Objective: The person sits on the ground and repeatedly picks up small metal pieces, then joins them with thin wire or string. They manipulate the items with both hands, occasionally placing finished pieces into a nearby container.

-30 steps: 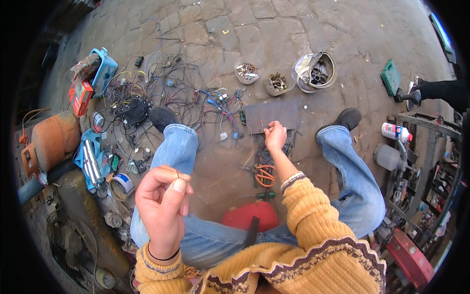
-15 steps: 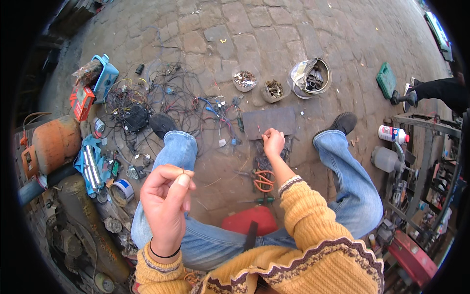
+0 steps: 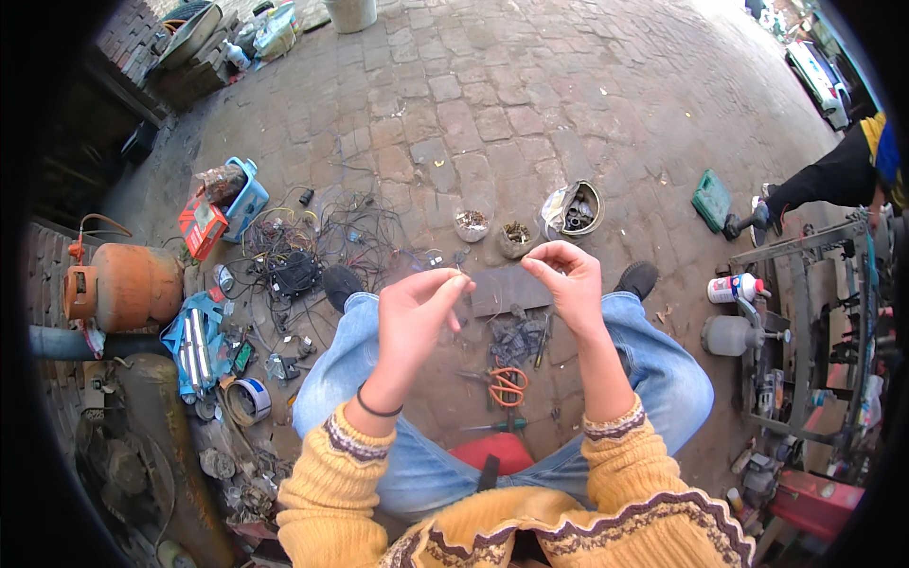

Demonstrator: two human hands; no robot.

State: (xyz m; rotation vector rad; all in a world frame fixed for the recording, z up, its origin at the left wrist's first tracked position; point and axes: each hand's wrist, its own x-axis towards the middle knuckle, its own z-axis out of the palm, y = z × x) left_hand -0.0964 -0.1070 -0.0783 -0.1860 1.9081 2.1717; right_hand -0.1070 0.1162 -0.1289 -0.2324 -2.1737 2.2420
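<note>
My left hand point(image 3: 417, 312) is raised over the ground between my knees, thumb and forefinger pinched on a thin, wire-like strand point(image 3: 460, 268). My right hand point(image 3: 573, 289) is up at about the same height, its thumb and forefinger closed together. Whatever the right fingertips hold is too small to make out. The two pinches are a short way apart. Below them lies a flat dark plate point(image 3: 511, 293), partly covered by the right hand. Nearer to me are a heap of dark scraps point(image 3: 517, 338) and orange-handled scissors point(image 3: 508, 387).
A tangle of wires point(image 3: 327, 237) spreads at the left, near an orange gas cylinder point(image 3: 137, 284). Beyond the plate stand two tubs of small metal bits point(image 3: 472, 225) and a bucket point(image 3: 589, 204). A metal rack point(image 3: 800, 312) is at the right; another person's leg point(image 3: 819, 175) shows behind.
My right hand has lifted off the plate and come up level with the left. The left hand has moved right, toward it. The view has tilted up, showing more ground ahead.
</note>
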